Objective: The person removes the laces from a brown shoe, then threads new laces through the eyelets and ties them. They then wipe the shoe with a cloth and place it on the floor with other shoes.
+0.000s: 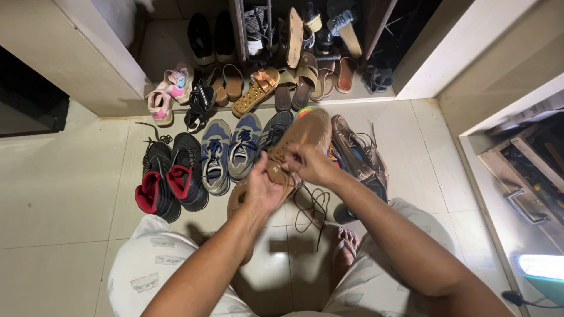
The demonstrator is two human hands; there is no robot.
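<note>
Tan lace-up shoe held up between both hands, sole toward the camera, toe pointing away.

Left hand cups the heel end from below, fingers wrapped on the shoe. Right hand sits just beside it on the upper, fingers pinched at the eyelet area; cannot tell if they grip the shoe itself or only the lace.

Dark lace hangs loose below the hands in slack loops.

Judgement: light, one hand could carry it. Sole looks stiff and flat, upper softer and likely to fold if squeezed. Best hold is heel and mid-sole, not the lace, which is limp and would slip.

Beyond the left hand: blue-grey sneakers, black-and-red high-tops. Past the right hand: brown shoe on the tiled floor.
</note>
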